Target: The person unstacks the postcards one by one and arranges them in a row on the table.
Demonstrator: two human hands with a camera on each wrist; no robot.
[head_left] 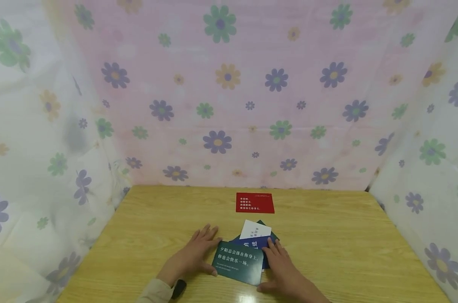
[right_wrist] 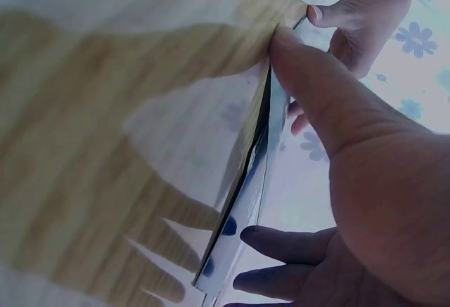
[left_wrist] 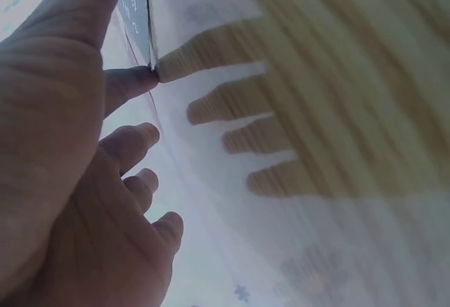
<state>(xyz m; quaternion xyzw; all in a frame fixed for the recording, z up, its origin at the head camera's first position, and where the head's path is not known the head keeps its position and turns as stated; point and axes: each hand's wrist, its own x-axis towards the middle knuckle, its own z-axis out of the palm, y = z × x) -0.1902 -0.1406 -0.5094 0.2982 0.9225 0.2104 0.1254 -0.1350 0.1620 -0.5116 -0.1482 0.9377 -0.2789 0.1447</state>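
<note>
A dark green card (head_left: 238,263) with white writing lies nearest me, its right part over a stack of cards. My left hand (head_left: 195,254) is at its left side, thumb by the lower corner and forefinger by the upper one. At the right side, my right hand (head_left: 283,269) has its thumb at the lower corner and its fingers along the blue card (head_left: 266,242). The fingers of both hands are fairly straight and spread. Under the blue card are a white card (head_left: 253,229) and another green card (head_left: 276,234). In the right wrist view, the thumb touches the card edge (right_wrist: 279,103).
A red card (head_left: 254,203) with white writing lies apart, farther back on the wooden table (head_left: 168,210). Flower-patterned cloth (head_left: 248,126) hangs behind the table and along both sides. A small black object (head_left: 178,289) shows by the left wrist.
</note>
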